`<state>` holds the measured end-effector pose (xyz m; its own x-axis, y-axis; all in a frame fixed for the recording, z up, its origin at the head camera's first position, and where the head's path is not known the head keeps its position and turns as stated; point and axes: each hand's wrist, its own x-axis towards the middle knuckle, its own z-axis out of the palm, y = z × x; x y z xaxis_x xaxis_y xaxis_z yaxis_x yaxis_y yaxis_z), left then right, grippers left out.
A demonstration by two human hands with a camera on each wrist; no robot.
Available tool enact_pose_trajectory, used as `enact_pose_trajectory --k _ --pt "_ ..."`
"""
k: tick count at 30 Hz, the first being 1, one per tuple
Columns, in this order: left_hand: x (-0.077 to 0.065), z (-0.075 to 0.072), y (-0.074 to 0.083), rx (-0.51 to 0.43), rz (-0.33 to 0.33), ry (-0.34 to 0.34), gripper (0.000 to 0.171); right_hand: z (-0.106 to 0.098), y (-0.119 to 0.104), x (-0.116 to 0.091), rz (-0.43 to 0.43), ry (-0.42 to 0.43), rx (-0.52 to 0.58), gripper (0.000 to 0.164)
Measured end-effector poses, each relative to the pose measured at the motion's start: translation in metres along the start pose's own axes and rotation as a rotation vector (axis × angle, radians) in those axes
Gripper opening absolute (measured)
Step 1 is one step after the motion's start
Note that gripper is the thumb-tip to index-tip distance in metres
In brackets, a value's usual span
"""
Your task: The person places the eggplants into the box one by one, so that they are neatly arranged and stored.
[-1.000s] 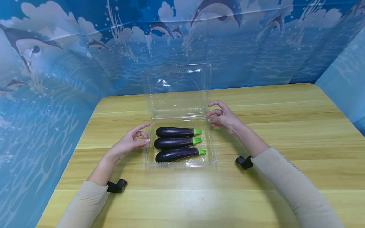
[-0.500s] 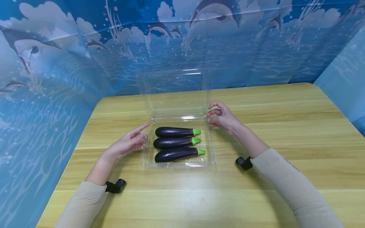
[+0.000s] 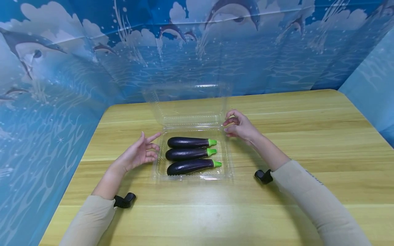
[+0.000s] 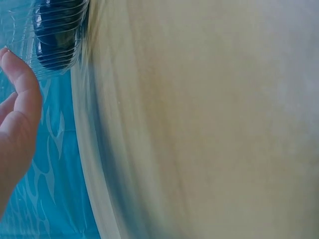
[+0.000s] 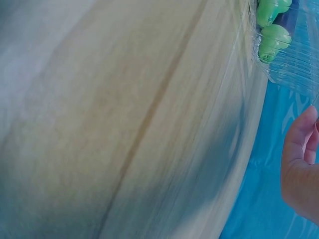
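Observation:
A clear plastic clamshell container [image 3: 227,157] lies on the table with its hinged lid [image 3: 194,119] standing up and leaning back. Three dark purple eggplants [image 3: 186,154] lie side by side in its base, green stems to the right. My left hand [image 3: 135,155] is at the container's left side, thumb raised, fingers loosely extended with the tips at the rim. At the right end of the hinge, my right hand [image 3: 241,129] pinches the container's edge between thumb and curled fingers. The right wrist view shows the green stems [image 5: 274,42] through the plastic wall, close to that hand's thumb.
The container rests on a wood-grain table [image 3: 215,212]. Behind and to the sides hangs a blue cloth [image 3: 261,65] printed with dolphins and waves. A black wrist camera [image 3: 125,201] sits on the left wrist, another [image 3: 263,176] on the right.
The lid has tilted farther back, its top edge lower in the head view. My left thumb has lifted away from the rim and the fingers have spread. My right hand has stayed put.

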<state>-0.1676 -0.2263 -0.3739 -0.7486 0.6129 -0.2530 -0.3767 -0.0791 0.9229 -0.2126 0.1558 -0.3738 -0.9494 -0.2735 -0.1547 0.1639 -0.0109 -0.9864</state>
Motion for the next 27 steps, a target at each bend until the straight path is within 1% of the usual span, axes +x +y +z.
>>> enact_pose_trajectory --k 4,7,14,16,22,25,27 --pt "-0.0001 -0.0012 0.0000 -0.054 0.009 -0.024 0.075 -0.0007 0.0012 0.0003 0.002 0.000 -0.017 0.031" --pt "0.0002 -0.0016 0.0000 -0.077 0.013 -0.034 0.077 -0.0011 0.0021 0.0002 0.001 0.001 -0.029 0.029" --pt "0.0011 -0.0021 0.0008 -0.111 0.024 -0.068 0.075 -0.0011 0.0028 -0.0029 0.001 0.017 -0.023 0.025" --pt "0.0012 -0.0018 0.0009 -0.115 0.025 -0.062 0.074 -0.0006 0.0028 -0.0037 -0.002 0.026 -0.023 0.026" --pt "-0.0003 0.0012 0.0010 -0.076 0.016 0.011 0.074 -0.0005 0.0041 -0.0059 -0.031 0.053 -0.079 0.032" --pt "-0.0011 0.0010 -0.0002 -0.043 0.021 0.007 0.070 -0.0003 0.0044 -0.0068 -0.030 0.053 -0.070 0.031" --pt "-0.0014 0.0006 -0.0009 -0.022 0.023 -0.010 0.062 -0.0001 0.0044 -0.0074 -0.031 0.050 -0.055 0.032"
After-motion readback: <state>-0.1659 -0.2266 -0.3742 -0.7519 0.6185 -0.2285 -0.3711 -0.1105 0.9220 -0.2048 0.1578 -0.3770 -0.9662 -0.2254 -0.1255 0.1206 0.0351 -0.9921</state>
